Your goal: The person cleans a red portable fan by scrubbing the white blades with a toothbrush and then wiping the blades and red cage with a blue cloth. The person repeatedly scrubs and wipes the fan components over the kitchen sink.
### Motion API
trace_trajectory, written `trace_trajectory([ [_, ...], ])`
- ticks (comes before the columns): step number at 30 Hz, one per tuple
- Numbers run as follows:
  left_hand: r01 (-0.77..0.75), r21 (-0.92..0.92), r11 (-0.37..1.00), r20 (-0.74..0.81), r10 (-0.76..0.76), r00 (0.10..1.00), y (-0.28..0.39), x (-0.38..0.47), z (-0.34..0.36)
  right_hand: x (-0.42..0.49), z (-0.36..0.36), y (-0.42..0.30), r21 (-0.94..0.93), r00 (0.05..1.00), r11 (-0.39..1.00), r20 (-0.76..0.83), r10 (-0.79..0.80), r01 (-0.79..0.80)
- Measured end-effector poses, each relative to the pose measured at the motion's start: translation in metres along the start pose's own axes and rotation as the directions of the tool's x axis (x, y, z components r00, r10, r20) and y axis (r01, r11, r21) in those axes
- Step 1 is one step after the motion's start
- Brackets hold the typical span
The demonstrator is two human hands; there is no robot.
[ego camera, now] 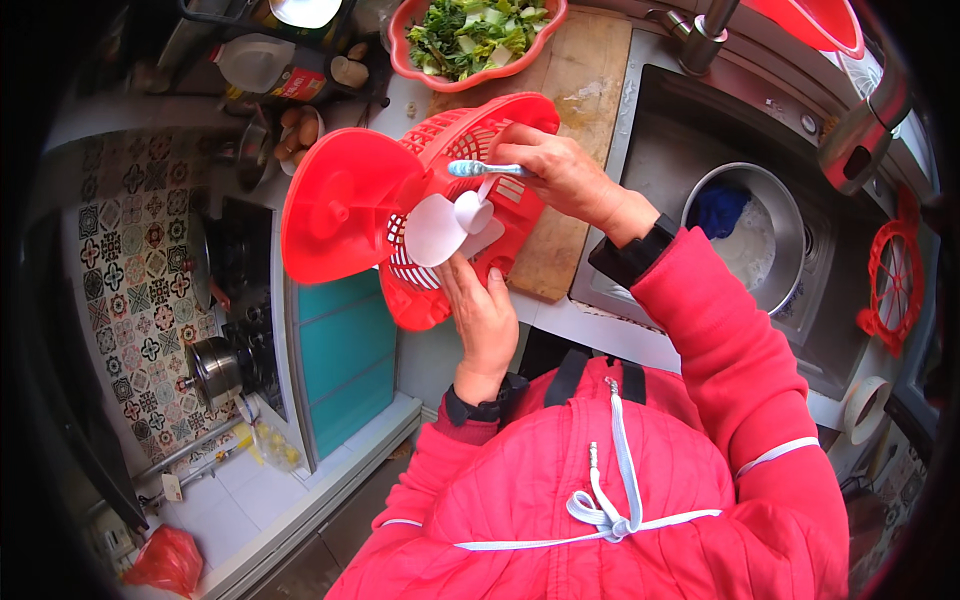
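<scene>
A red plastic fan housing [450, 300] with slatted openings sits tilted across the counter edge, its round red base [341, 206] turned to the left. White fan blades [435, 229] on a hub show in its middle. Between the fingers of my right hand [570, 172] is a toothbrush [480, 169], its pale blue bristles just above the hub. My left hand [484, 322] holds the near side of the fan, fingertips at the lower blade and thumb against the red plastic. The part of the fan behind my right hand is hidden.
A wooden cutting board [551, 262] lies under the fan, with a pink bowl of chopped greens [401, 52] behind. In the sink [652, 135] at right stands a metal basin [694, 184] with cloudy water and a blue cloth [716, 210]. A red fan grille [896, 277] leans beyond.
</scene>
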State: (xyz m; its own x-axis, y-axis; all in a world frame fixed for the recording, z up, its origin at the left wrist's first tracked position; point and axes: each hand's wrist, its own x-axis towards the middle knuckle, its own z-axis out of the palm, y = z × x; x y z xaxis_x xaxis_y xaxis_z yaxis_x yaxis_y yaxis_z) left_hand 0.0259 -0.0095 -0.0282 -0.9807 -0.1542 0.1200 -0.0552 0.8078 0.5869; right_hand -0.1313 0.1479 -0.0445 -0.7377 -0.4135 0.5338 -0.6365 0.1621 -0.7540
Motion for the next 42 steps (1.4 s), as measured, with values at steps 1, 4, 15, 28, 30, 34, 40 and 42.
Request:
trace_trajectory([
  [1, -0.016, -0.050, 0.999, -0.019, 0.015, 1.000, 0.006, -0.002, -0.006, 0.000, 0.000, -0.002, -0.021, 1.000, 1.000, 0.022, 0.019, -0.019],
  [4, 0.134, -0.491, 0.861, -0.015, -0.162, 0.987, 0.028, -0.006, -0.027, 0.004, -0.002, -0.004, -0.070, 0.999, 0.997, 0.030, 0.021, -0.019],
  [15, 0.064, -0.915, 0.397, -0.066, -0.305, 0.950, 0.039, 0.030, -0.036, 0.020, -0.008, -0.017, -0.251, 0.990, 0.958, 0.050, -0.133, 0.141],
  [28, 0.036, -0.888, 0.458, -0.190, -0.438, 0.879, 0.025, 0.020, -0.019, -0.077, -0.012, -0.063, 0.054, 0.872, 0.872, -0.034, 0.488, -0.486],
  [30, -0.035, -0.905, 0.425, -0.222, -0.401, 0.889, 0.025, 0.022, -0.018, -0.087, -0.012, -0.069, -0.011, 0.673, 0.685, 0.175, 0.719, -0.729],
  [34, -0.028, -0.887, 0.460, -0.245, -0.419, 0.874, 0.026, 0.027, -0.018, -0.088, 0.002, -0.080, 0.259, 0.771, 0.734, 0.076, 0.633, -0.628],
  [40, -0.053, -0.860, 0.507, -0.267, -0.359, 0.894, 0.028, 0.029, -0.016, -0.070, 0.052, -0.092, 0.496, 0.935, 0.836, -0.119, 0.335, -0.236],
  [42, -0.034, -0.875, 0.483, -0.248, -0.386, 0.889, 0.027, 0.030, -0.015, -0.065, 0.065, -0.092, 0.501, 0.930, 0.840, -0.164, 0.328, -0.208],
])
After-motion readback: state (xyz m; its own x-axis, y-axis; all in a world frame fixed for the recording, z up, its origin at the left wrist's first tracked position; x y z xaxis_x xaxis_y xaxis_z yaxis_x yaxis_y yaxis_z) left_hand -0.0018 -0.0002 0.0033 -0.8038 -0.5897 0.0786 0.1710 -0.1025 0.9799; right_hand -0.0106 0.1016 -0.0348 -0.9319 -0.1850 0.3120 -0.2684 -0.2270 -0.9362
